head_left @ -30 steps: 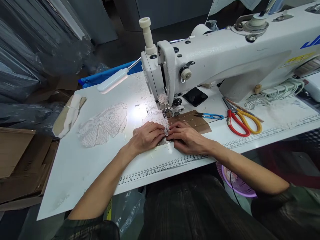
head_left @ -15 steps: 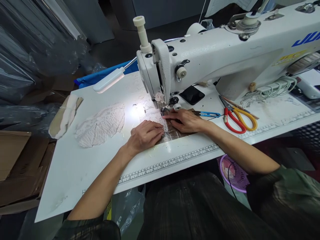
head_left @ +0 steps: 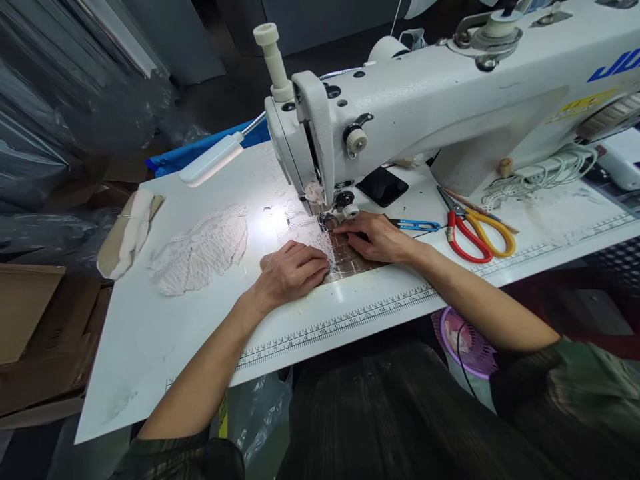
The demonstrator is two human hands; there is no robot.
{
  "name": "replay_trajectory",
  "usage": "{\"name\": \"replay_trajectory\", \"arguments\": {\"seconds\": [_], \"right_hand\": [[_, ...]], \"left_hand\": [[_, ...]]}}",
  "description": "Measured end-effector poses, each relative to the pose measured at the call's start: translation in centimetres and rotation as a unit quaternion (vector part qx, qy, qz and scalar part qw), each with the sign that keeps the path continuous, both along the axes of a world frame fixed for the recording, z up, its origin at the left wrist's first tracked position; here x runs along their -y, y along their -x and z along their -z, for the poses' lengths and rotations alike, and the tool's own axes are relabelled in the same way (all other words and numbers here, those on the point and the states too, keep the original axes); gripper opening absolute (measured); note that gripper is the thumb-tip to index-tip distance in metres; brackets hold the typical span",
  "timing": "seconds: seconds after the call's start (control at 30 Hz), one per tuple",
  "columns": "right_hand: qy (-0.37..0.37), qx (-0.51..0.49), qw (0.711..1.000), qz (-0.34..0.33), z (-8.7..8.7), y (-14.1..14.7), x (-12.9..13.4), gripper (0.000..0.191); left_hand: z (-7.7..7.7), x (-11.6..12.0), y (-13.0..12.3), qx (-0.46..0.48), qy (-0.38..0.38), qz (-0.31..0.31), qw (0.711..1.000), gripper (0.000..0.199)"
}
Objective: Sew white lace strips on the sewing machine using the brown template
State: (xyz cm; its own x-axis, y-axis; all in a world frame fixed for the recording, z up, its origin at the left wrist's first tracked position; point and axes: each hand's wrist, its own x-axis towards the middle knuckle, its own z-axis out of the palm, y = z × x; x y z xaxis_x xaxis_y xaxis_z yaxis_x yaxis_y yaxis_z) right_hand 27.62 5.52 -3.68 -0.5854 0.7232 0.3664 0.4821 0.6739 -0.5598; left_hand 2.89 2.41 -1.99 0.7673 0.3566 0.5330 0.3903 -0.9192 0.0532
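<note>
A strip of white lace (head_left: 313, 231) lies under the presser foot (head_left: 329, 223) of a white sewing machine (head_left: 400, 113). Beneath the lace is a brown woven piece (head_left: 353, 260) with pale lines, its end showing past my left hand. My left hand (head_left: 293, 270) rests on both, in front of the needle, its bent fingers close together on the lace edge; its fingertips are partly hidden. Just right of the foot, my right hand (head_left: 377, 238) presses on the brown piece, index finger stretched toward the foot and thumb apart from it.
Gathered lace (head_left: 200, 250) and a tied cloth bundle (head_left: 131, 233) lie to the left. Right of my hands are blue thread snips (head_left: 417, 225), red-and-yellow scissors (head_left: 475, 233) and a black phone (head_left: 383, 187). A lamp (head_left: 213, 160) lights the needle. Below hangs a purple basket (head_left: 475, 350).
The view has shifted slightly. The brown piece now shows beyond the left of my left hand, and my right hand sits slightly farther from the needle.
</note>
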Motion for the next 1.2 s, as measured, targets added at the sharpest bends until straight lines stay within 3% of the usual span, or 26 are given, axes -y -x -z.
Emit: {"name": "replay_trajectory", "arguments": {"seconds": [0.2,0.53,0.73,0.93,1.2], "right_hand": [[-0.007,0.045,0.998,-0.037,-0.4,0.1,0.5,0.038],[-0.025,0.079,0.996,-0.044,-0.5,0.3,0.7,0.035],[-0.043,0.08,0.994,-0.055,-0.5,0.2,0.7,0.036],[-0.076,0.085,0.991,-0.072,-0.3,0.2,0.8,0.034],[-0.084,0.108,0.989,-0.059,-0.5,0.4,1.0,0.031]], "left_hand": [[0.2,0.0,-0.1,-0.009,-0.016,0.002,1.0,0.004],[0.1,0.1,-0.1,-0.041,-0.008,-0.01,0.999,0.009],[-1.4,0.7,-0.1,-0.132,0.005,0.006,0.991,0.015],[-3.0,1.0,-0.8,-0.178,0.055,-0.032,0.982,0.024],[-2.5,0.4,-0.5,-0.139,0.08,-0.037,0.986,0.022]]}}
